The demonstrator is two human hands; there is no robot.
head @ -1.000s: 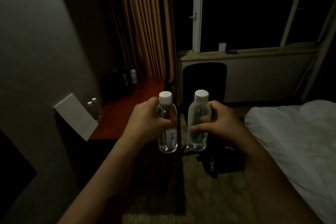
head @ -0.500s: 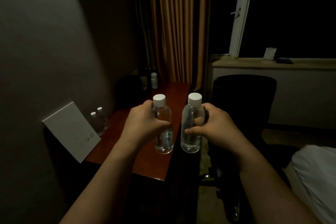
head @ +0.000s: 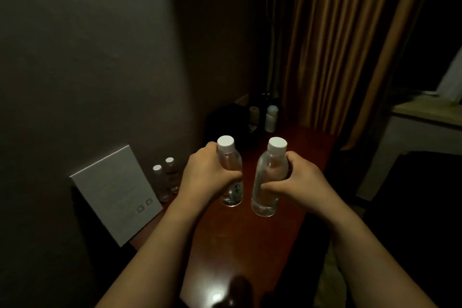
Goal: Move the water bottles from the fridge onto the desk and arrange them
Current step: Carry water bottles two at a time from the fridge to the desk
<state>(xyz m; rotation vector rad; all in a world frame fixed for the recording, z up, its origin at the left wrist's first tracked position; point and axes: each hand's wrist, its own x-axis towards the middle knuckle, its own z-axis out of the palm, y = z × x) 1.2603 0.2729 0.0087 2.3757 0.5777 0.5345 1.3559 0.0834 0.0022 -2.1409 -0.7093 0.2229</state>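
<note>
I have a bottle in each hand over the dark red desk (head: 287, 207). My left hand (head: 207, 177) is wrapped round the left bottle (head: 230, 172) at its middle, fingers curled across the front; my right hand (head: 297, 182) grips the right bottle (head: 267, 182) the same way, thumb lying across its lower body. Both stand close to upright, white caps up, the right one leaning a little toward the left. Whether their bases touch the wood I cannot tell — they look just above it.

What matters for the set-down: two small bottles (head: 165, 180) already stand against the wall beside the white card (head: 117, 195), to the left of my left hand and near it. So the left bottle is the nearer one to join that pair, its long axis already matching theirs. I judge it needs a sideways move left and a straight lowering — the right bottle follows beside it.
</note>
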